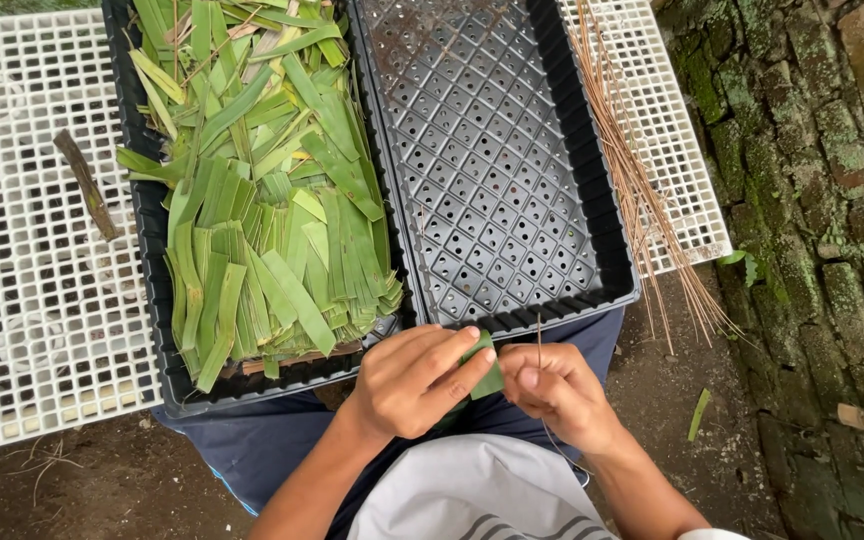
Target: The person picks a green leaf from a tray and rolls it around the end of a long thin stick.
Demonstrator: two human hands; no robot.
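Both hands meet over the lap, w/ a folded green leaf piece (484, 365) pinched between them. Left hand (414, 380) is clenched round the leaf, fingers laid across its top, thumb under; leaf tip pokes out just past the fingertips toward the right hand. Right hand (555, 388) is closed too, thumb & forefinger nipping a thin brown stick (539, 335) that stands up from the pinch, right beside the leaf piece, prob. touching it. Straight ahead of the grip, just beyond the knuckles: near rim of an empty black perforated tray (512, 310). Ahead & to the left of the grip: second black tray (157, 290) heaped w/ cut green leaf strips (272, 200). Ahead & to the right, well apart from the hands: bundle of thin brown sticks (632, 170) lying across a white plastic grid (687, 170). Far left of the grip: another white grid panel (22, 250) w/ a short dark twig (87, 185) on it. Below the grip: dark trousers (272, 450) & grey shirt (472, 495). Right of it: mossy brick paving (812, 200).
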